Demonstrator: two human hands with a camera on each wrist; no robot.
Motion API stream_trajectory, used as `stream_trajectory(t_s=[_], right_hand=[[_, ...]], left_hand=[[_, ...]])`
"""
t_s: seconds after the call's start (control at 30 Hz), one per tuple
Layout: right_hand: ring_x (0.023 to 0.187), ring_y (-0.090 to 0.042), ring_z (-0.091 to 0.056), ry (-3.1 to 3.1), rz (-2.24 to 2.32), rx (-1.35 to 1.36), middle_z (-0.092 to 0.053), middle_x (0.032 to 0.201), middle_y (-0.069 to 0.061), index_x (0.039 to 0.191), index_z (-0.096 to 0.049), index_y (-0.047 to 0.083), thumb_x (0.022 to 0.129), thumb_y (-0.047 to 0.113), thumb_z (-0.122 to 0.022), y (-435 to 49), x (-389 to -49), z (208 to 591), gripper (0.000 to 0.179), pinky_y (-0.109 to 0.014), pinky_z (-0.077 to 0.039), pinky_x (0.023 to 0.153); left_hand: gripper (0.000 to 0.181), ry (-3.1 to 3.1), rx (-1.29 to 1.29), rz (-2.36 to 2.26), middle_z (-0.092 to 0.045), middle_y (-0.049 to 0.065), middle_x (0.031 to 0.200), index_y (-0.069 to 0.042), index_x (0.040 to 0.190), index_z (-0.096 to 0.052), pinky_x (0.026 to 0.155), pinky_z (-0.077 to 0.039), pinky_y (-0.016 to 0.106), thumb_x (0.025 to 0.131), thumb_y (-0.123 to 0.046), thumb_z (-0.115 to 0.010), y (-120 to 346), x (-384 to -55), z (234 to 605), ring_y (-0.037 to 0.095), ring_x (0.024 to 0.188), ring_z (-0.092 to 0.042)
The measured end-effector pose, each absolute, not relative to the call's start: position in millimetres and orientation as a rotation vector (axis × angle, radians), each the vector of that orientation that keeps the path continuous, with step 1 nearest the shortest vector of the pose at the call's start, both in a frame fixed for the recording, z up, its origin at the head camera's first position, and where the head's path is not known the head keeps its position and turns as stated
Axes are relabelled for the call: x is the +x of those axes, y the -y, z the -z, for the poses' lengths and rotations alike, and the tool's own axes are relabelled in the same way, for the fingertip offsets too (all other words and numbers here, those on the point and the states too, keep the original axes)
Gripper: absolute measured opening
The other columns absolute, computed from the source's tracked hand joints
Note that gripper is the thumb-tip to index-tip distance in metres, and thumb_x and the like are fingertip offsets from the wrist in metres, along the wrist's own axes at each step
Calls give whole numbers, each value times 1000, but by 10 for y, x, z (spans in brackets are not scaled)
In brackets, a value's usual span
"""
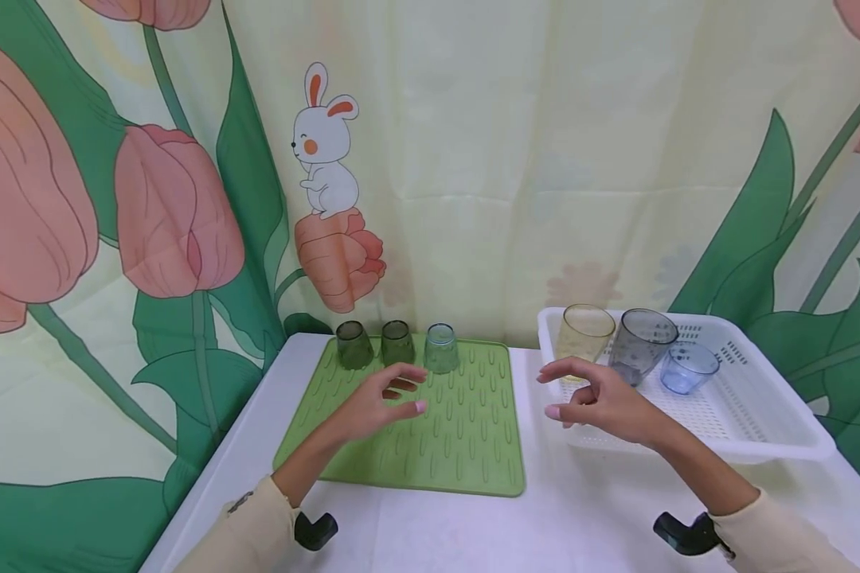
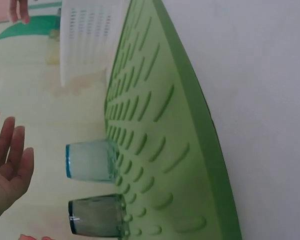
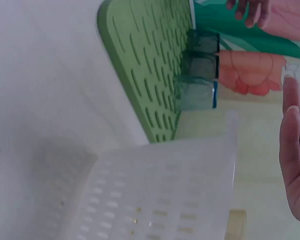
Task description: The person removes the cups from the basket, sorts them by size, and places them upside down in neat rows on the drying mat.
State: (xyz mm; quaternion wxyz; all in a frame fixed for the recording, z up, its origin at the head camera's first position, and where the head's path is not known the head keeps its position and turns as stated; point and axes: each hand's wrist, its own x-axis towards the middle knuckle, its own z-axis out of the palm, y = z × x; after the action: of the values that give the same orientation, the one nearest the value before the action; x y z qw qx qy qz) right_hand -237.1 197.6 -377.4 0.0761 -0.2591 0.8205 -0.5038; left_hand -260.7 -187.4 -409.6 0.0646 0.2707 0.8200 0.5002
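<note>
My left hand (image 1: pixel 380 402) hovers over the green ridged mat (image 1: pixel 466 469), its fingers loosely bent with nothing between them. Along the mat's back edge stand two dark green glasses (image 1: pixel 354 347) and a pale teal glass (image 1: pixel 441 350), narrower ends up. The left wrist view shows the teal glass (image 2: pixel 92 161) beside a dark one (image 2: pixel 97 216). Held in the air before the white basket (image 1: pixel 781 454), my right hand (image 1: pixel 605 402) is empty with relaxed fingers. Inside the basket are a tall yellowish glass (image 1: pixel 584 328), a tall grey glass (image 1: pixel 639 346) and a short blue glass (image 1: pixel 690 368).
Both the mat and the slotted basket rest on a white cloth-covered table (image 1: pixel 545 525), mat to the left, basket to the right. A curtain (image 1: pixel 473 159) printed with tulips and a rabbit hangs right behind them.
</note>
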Motion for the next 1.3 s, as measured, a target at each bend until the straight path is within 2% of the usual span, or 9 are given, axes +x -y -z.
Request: stream_trajectory(t_s=[0.13,0.33,0.53,0.6,0.7,0.83,1.07,1.17,1.3], right_hand=[[65,-23,-68,-2480,1506,-822,-74,106,2,131,-56,5,90,7,-73,-2221,-2369,3757,44,-30,-50,59],[72,-25,-71,-2600,1475,-720,-66,118,19,131,-56,4,94,8,-68,-2577,-2362,3735,39,-30,-55,68],[75,-20,-73,-2748,1427,-607,-62,114,26,131,-54,1,96,11,-65,-2946,-2424,3757,38,-32,-58,68],[76,-19,-72,-2804,1397,-537,-62,115,21,134,-52,0,97,14,-65,-3081,-2462,3773,42,-32,-58,67],[76,-16,-72,-2865,1350,-406,-59,130,-3,142,-43,0,99,21,-64,-3289,-2534,3811,53,-32,-59,66],[75,-10,-71,-2901,1270,-221,-39,146,-32,152,-27,-3,99,31,-63,-3537,-2636,3861,72,-30,-58,66],[73,-9,-70,-2916,1203,-21,-29,149,-41,154,-15,-8,98,40,-62,-3790,-2745,3899,87,-26,-56,65],[80,-18,-73,-2898,1170,19,-22,151,-43,155,-10,-8,97,43,-63,-3853,-2774,3912,93,-28,-58,68],[91,-34,-73,-2874,1125,56,-15,152,-45,155,-5,-10,95,45,-65,-3901,-2811,3933,101,-39,-61,76]], left_hand=[[46,-2460,841,-1527,-61,5,133,-15,135,-57,104,-45,53,94,-28,-72,1794,-2623,4086,27,123,-57],[47,-2418,861,-1568,-61,5,134,-15,136,-57,105,-45,54,93,-27,-72,1676,-2660,4072,27,123,-57],[47,-2386,885,-1561,-61,4,134,-16,136,-57,105,-45,51,93,-28,-71,1544,-2711,4072,24,122,-58],[46,-2376,900,-1565,-61,5,133,-16,136,-57,105,-45,53,94,-28,-71,1503,-2735,4083,25,122,-58],[47,-2364,916,-1567,-61,6,134,-15,136,-57,105,-45,55,94,-28,-71,1454,-2760,4100,27,122,-58],[48,-2353,913,-1556,-61,6,134,-14,137,-56,104,-46,52,93,-27,-72,1408,-2771,4112,26,121,-58],[49,-2335,927,-1543,-61,7,134,-12,136,-56,102,-47,46,93,-29,-72,1347,-2773,4113,24,120,-58],[49,-2350,926,-1523,-61,6,134,-13,136,-56,101,-48,43,92,-29,-72,1324,-2781,4121,23,120,-58],[49,-2352,939,-1510,-62,6,133,-13,136,-56,100,-49,39,92,-29,-72,1282,-2783,4115,22,119,-59]])
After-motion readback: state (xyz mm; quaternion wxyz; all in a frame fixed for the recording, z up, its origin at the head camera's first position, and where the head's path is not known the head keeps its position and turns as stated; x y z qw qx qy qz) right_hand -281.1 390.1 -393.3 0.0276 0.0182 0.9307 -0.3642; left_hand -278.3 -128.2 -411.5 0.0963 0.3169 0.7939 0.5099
